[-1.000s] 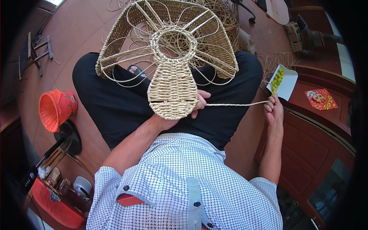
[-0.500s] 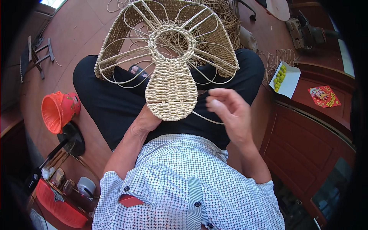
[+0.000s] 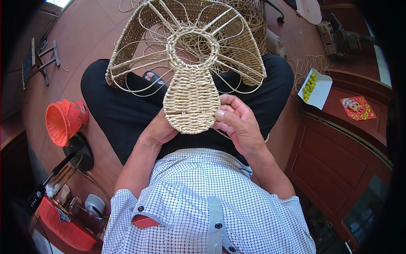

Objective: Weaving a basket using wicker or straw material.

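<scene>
A woven straw piece rests across my lap. Its rounded tongue-shaped panel (image 3: 191, 91) points toward me, and a braided ring (image 3: 171, 50) joins it to a curved woven wall (image 3: 249, 55) through paired cords and thin loops. Near the panel's lower end runs a narrow slit. My left hand (image 3: 160, 130) grips the lower left edge from beneath, its fingers hidden under the weave. At the lower right edge, my right hand (image 3: 237, 125) is closed, thumb on the rim and fingers curled beside it. A thin cord (image 3: 267, 137) shows beside that hand.
A heap of loose cord (image 3: 245, 12) lies on the floor beyond the woven wall. To the left stand an orange-lined bucket (image 3: 57, 122) and a small wooden stool (image 3: 40, 63). A white tray (image 3: 321, 91) of yellow-green fruits sits on a red cabinet at right.
My right hand has moved left from the air beside the panel and closed at its lower right edge. The woven piece has shifted slightly right; my left hand stays beneath it.
</scene>
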The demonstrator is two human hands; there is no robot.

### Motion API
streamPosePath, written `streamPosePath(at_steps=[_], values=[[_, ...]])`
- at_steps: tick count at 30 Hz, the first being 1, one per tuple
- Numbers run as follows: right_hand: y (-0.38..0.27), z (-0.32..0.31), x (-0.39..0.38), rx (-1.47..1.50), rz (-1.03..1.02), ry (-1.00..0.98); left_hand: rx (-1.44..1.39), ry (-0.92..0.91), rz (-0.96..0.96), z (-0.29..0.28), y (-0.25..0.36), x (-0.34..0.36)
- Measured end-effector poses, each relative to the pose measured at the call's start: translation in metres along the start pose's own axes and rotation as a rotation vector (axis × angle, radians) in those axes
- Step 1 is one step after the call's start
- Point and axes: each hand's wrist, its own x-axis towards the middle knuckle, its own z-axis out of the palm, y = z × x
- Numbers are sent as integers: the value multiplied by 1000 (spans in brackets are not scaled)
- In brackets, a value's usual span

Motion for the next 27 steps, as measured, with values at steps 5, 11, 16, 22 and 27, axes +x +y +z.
streamPosePath(at_steps=[5, 11, 16, 22, 27], values=[[14, -9, 4, 170, 35, -58, 212, 48, -97, -6, 5, -2], [15, -12, 4, 105, -14, -54, 109, 56, 13, 7, -8, 7], [7, -7, 1, -262, -248, -5, 35, 29, -10, 10, -6, 5], [-4, 6, -8, -816, -490, 66, 43, 5, 81, 3, -7, 1], [-16, 7, -7, -1009, -661, 5, 399, 14, 211, 1, -4, -3]])
